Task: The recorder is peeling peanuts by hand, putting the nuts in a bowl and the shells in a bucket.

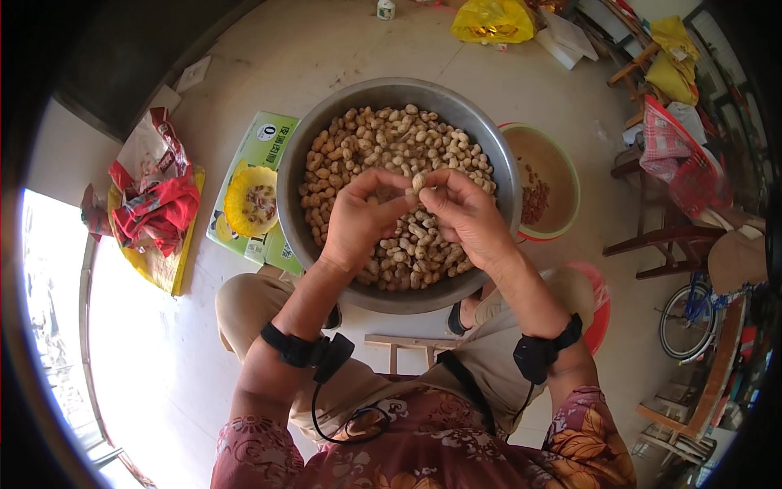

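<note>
A large round metal basin (511,183) full of unshelled peanuts (421,244) stands before me. Above its middle, my left hand (369,214) and my right hand (467,214) meet at the fingertips around one unshelled peanut (418,182). Thumb and forefinger of each hand touch it from either side. To the right of the basin is a round green-and-red-rimmed basket (576,183) with reddish shelled kernels (535,198). At the left, a yellow scalloped bowl (235,202) holds some small dark reddish pieces and rests on a green printed carton (253,140).
Red and clear plastic bags (156,208) lie at the left on a yellow-edged sack. A red plastic basin (599,318) sits beside my right knee. A wooden chair (666,241) stands at the right, and a yellow bag (493,21) lies beyond the basin.
</note>
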`<state>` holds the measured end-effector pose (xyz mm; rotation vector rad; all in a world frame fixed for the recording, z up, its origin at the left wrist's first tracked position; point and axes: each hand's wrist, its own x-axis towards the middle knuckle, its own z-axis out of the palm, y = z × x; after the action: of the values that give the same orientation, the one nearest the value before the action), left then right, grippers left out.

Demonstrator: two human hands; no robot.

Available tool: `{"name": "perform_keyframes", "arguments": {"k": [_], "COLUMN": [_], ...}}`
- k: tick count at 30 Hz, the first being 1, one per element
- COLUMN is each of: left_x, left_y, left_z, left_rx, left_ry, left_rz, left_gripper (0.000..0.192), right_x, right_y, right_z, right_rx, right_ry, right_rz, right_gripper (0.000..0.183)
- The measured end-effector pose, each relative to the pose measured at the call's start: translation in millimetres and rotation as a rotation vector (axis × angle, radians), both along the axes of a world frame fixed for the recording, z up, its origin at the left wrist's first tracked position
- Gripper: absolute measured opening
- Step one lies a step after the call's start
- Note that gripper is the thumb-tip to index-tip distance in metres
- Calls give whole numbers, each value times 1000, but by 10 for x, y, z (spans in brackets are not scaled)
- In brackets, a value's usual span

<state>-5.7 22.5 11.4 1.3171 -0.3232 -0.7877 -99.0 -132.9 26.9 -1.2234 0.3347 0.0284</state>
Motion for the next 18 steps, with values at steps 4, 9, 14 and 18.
{"name": "perform_keyframes", "arguments": {"k": [4, 9, 14, 18], "left_x": [-18, 70, -6, -43], "left_y": [-30, 22, 27, -44], "left_z": [-19, 67, 37, 47], "left_rx": [127, -96, -67, -95], "left_ry": [-361, 139, 64, 7], "left_rz": [3, -6, -120, -44], "left_gripper": [17, 26, 28, 20], "right_x": [20, 49, 2, -39], "right_y": [2, -7, -23, 13], "right_z": [-34, 46, 35, 5], "right_rx": [-56, -165, -101, -11], "right_ry": [31, -22, 46, 124], "right_rz": [-54, 34, -9, -63], "right_gripper": [16, 20, 15, 19]}}
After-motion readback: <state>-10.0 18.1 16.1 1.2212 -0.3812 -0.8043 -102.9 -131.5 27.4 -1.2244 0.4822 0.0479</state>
